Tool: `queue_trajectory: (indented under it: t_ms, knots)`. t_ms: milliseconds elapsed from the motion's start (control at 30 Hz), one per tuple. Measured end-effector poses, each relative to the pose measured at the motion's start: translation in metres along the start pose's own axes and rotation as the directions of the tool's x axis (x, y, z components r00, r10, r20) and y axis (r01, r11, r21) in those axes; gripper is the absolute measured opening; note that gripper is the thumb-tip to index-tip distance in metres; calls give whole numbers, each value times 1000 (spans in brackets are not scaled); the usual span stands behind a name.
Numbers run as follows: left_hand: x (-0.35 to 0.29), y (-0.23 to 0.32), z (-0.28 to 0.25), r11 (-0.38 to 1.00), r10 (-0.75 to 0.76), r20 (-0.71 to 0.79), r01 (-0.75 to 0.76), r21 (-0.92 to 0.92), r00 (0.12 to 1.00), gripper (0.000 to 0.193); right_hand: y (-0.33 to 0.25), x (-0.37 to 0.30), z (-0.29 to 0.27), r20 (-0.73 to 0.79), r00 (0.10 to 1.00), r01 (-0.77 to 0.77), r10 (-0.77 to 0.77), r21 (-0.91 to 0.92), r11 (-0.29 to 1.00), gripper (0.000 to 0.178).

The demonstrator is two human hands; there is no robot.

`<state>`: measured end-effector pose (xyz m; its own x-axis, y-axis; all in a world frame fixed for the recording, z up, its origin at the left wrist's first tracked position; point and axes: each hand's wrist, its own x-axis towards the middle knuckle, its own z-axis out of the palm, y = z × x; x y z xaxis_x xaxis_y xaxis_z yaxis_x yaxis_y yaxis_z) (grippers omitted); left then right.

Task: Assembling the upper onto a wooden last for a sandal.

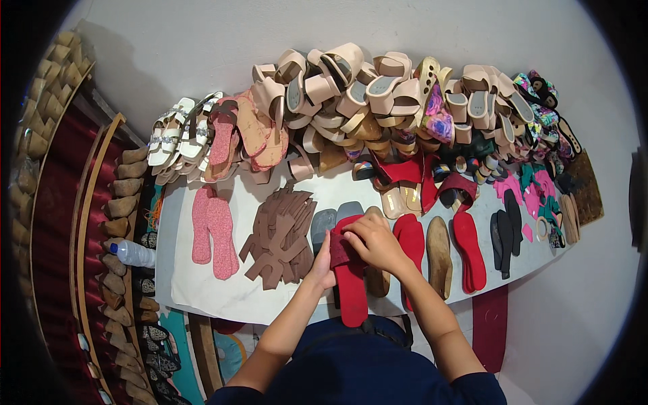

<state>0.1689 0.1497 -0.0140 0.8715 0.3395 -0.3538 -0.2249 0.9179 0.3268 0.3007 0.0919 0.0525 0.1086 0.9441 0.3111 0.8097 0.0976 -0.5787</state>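
Though near the red slipper, brown straps beside pink soles.

no lettering clear enough to read, small dark print-like marks on the tan sandal insoles, at three o'clock from the view's centre, too tiny to make out

Person wearing a plain, dark navy top with short sleeves; the forearms, left hand and right hand are bare.
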Motion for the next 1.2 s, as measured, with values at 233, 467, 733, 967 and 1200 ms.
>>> queue_trajectory:
  t_ms: [233,467,733,967,1200]
  knots:
    - [2,1,-18,987,50,92,-35,-158,994,62,9,-14,23,-228,961,-85,158,300,950,48]
    - [6,27,-19,904,260,104,-205,-375,960,64,-9,-72,54,556,805,-593,207,750,293,74]
    - [2,29,-10,899,413,-185,-367,239,892,77,-33,-68,56,169,946,-321,277,355,878,73]
    - [-2,-3,1,856,359,119,-378,353,926,89,-37,-76,76,120,918,-392,378,122,912,89]
    - [-7,6,-10,832,292,64,-287,474,954,83,-43,-74,62,79,961,-276,266,194,941,79]
